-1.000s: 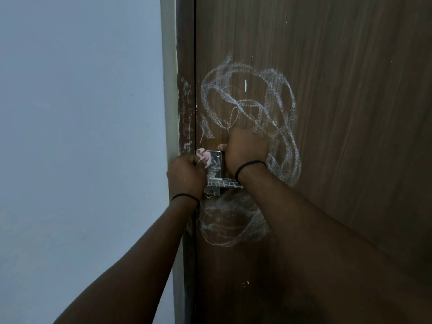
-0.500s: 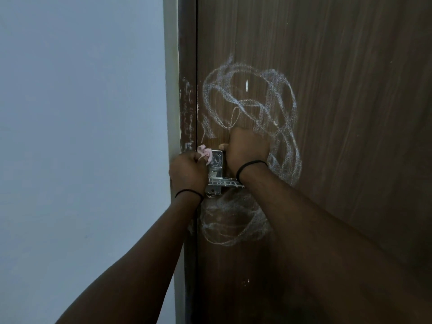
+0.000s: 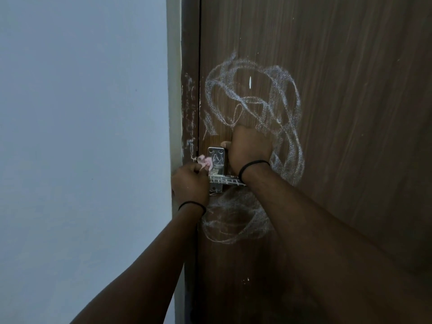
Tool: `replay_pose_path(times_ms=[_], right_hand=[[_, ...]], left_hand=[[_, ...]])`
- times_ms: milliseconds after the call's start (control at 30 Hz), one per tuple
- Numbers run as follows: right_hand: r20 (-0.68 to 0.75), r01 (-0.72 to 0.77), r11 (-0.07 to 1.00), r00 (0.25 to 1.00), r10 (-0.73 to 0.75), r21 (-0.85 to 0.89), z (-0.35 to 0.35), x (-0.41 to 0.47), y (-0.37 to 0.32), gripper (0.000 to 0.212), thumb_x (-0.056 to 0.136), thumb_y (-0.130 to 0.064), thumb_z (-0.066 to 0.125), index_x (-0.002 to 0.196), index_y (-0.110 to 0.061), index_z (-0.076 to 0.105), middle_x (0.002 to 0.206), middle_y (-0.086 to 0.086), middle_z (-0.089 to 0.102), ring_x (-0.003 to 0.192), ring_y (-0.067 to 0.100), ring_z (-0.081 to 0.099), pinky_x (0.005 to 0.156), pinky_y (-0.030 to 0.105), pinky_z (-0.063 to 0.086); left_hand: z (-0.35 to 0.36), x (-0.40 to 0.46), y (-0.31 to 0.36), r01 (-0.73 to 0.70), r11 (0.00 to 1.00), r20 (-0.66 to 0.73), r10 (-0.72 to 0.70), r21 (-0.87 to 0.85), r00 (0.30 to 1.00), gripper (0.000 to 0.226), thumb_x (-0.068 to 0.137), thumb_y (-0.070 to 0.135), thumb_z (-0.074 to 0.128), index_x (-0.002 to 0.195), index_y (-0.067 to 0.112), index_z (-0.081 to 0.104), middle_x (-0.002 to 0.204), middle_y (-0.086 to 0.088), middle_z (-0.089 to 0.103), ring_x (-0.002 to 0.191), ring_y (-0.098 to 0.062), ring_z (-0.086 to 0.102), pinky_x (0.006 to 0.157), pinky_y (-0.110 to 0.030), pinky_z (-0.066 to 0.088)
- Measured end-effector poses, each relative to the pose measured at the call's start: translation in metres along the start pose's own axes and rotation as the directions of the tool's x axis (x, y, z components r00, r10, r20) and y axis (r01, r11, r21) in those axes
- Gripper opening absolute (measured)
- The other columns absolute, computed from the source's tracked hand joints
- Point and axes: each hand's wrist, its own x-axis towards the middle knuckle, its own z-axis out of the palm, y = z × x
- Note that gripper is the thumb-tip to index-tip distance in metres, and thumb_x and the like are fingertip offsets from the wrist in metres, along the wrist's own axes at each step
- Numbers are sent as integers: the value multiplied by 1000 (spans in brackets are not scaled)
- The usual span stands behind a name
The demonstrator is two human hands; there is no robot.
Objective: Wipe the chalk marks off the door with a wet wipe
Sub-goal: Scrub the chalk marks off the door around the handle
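Against the left edge of the metal lock plate [image 3: 217,164], a small crumpled pink wet wipe [image 3: 205,162] sits pinched in the curled fingertips of the left hand [image 3: 190,183], right at the seam between the door [image 3: 350,113] and the door frame [image 3: 189,101]. Chalk marks [image 3: 257,108] loop in a big white scribble across the brown wood-grain panel above the lock, and a second, fainter tangle lies below the handle [image 3: 228,180]; thin streaks also run down the frame beside it. The right hand [image 3: 251,148] is clenched into a fist pressed to the door just right of the lock plate, over the lower part of the scribble, with its thumb tip showing at the plate's upper corner; whether it grips anything cannot be told from behind. Each wrist wears a thin black band [image 3: 253,166]. The handle, crossed with chalk lines, juts rightward under the right wrist. A pale blue-grey wall [image 3: 81,136] fills the left side.
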Motion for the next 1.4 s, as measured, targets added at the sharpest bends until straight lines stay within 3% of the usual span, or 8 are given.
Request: replay_pose_path(times_ms=[167,300,433,567,700,933,1133,1400], right_hand=[[0,-3,1000,1000,3,7,1,-1,-1,17,94,-30,69,92,-14,64,95,8,72,88,31,70,61,33,37],[9,3,1000,1000,-3,23,0,-1,-1,19,94,-32,68,94,-14,64,97,9,72,90,31,70,62,33,39],[14,7,1000,1000,-7,21,2,-2,0,21,94,-34,68,96,-14,64,97,9,72,90,31,70,62,33,40],[6,3,1000,1000,-3,24,3,-1,0,20,94,-33,69,95,-14,65,97,9,73,89,31,70,62,32,39],[7,-10,1000,1000,10,24,3,-1,0,21,94,-33,69,95,-13,64,97,9,72,90,31,70,62,33,39],[-10,-18,1000,1000,18,21,4,-2,0,23,94,-34,68,97,-12,65,97,10,72,89,32,70,61,34,37],[20,-28,999,999,28,28,3,-2,-1,25,95,-37,67,99,-13,64,99,9,72,91,31,69,63,33,39],[22,-33,999,999,33,38,3,-2,1,27,94,-38,67,100,-12,66,100,10,72,93,32,69,63,34,38]], left_hand=[[-2,-17,-12,88,996,22,-88,1,996,5,84,17,72,83,13,76,82,-5,73,71,-14,60,69,-21,42],[-2,-6,-3,33,998,-15,-33,-49,999,15,86,23,70,73,15,73,67,2,67,64,-12,59,60,-21,41],[2,-16,-17,-5,1000,2,5,-18,1000,16,89,22,67,78,11,72,78,-4,71,72,-18,63,63,-26,48],[0,-26,-29,-12,1000,66,10,28,998,14,89,21,67,82,10,73,85,-7,71,76,-19,63,66,-23,43],[-3,-13,-9,-4,1000,1,4,-6,1000,15,89,20,66,78,12,72,77,-4,69,70,-18,61,63,-22,39],[-3,-36,-22,42,999,55,-43,15,998,21,92,25,64,85,8,74,85,-9,72,77,-22,65,68,-29,52],[-3,-21,-12,97,995,29,-96,-32,995,11,88,17,68,84,10,75,87,-8,73,82,-23,66,73,-30,53],[-2,-35,-23,92,992,39,-96,81,995,18,91,18,63,85,8,76,87,-12,73,81,-27,66,72,-32,53]])
